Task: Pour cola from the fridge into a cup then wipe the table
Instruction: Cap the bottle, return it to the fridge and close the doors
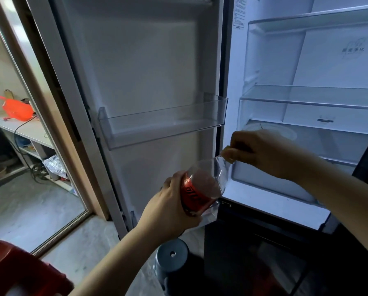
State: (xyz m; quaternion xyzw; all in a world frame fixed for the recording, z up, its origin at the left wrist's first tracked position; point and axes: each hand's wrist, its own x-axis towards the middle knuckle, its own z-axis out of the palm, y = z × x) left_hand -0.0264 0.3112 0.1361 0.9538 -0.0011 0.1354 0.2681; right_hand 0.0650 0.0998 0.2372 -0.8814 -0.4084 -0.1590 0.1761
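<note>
Single head camera, facing forward and down; open fridge [328,60] close ahead right, its door [146,60] left.

The cap of a cola bottle [204,184] is hidden under the curled fingers of the right hand [262,150]. The left hand [170,206] grips the bottle's lower half, covering much of the red label. Both forearms run out of frame at the bottom and right edges. The open fridge [320,67] is cropped at top and right, and a sticker [239,16] on its inner wall is too small to read. A red stool [18,272] is cut off at lower left.
</note>
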